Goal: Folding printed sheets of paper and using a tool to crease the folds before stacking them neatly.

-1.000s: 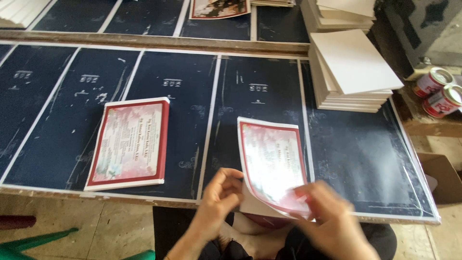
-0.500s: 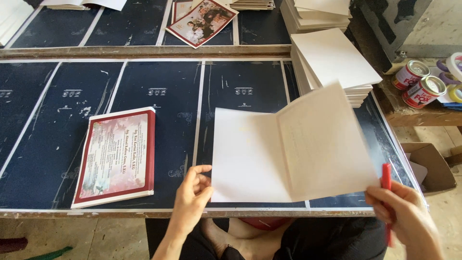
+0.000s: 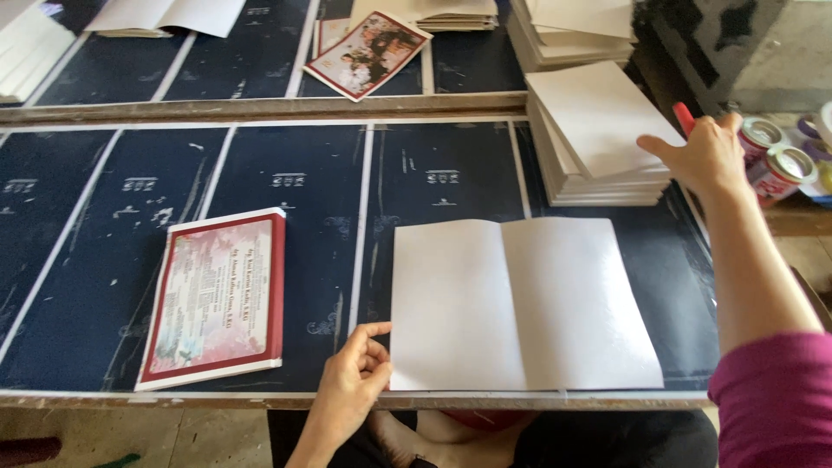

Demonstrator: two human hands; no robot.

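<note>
The opened white cover [image 3: 524, 305] is lying flat on the dark table [image 3: 286, 251], its fold running from twelve to six o'clock. The left hand [image 3: 354, 381] is the nearer, its curled fingers touching the cover's edge at nine o'clock. At two o'clock, well apart, the right hand [image 3: 704, 156] is closing around a red tool [image 3: 683, 118] beside the white stack [image 3: 598, 139].

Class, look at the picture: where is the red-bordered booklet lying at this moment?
In the head view the red-bordered booklet lies closed on the dark blue table, left of centre near the front edge, to the left of the left hand and the open white cover sheet.
</note>
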